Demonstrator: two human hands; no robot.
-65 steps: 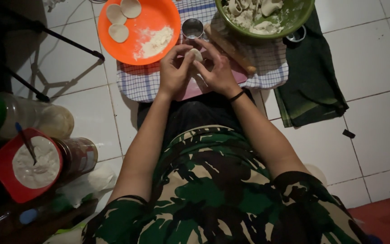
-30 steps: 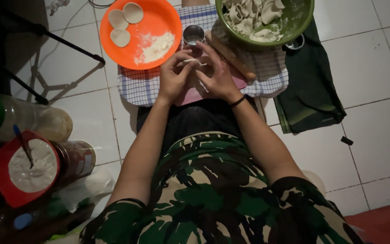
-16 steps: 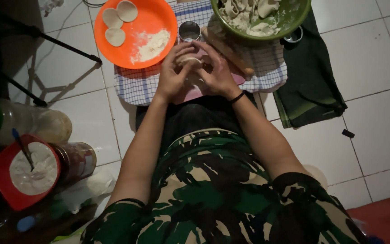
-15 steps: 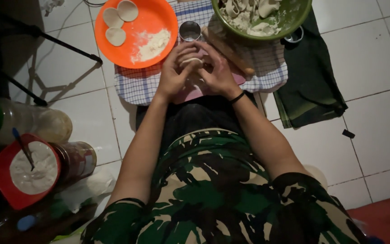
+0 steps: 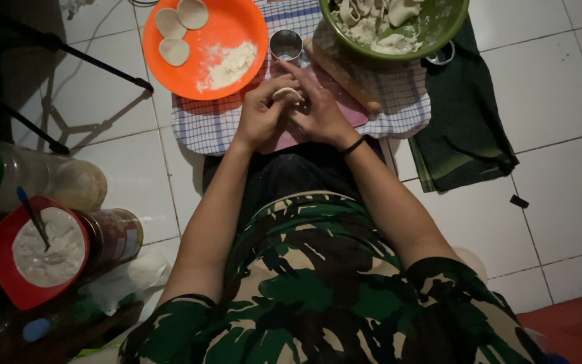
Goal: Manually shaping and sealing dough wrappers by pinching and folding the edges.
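Both hands, left hand (image 5: 259, 116) and right hand (image 5: 321, 116), are pressed together at upper centre over the checked cloth (image 5: 213, 125), pinching a dough piece (image 5: 285, 94). Compared with a second ago the dough shows more above the fingers, looking folded; the grip reads unchanged.

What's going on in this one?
A person sitting on a tiled floor holds a small folded piece of dough between the left hand and right hand, pinching it over a checked cloth. An orange plate ahead holds three dough rounds and flour. A green bowl of dough scraps and a rolling pin lie to the right.
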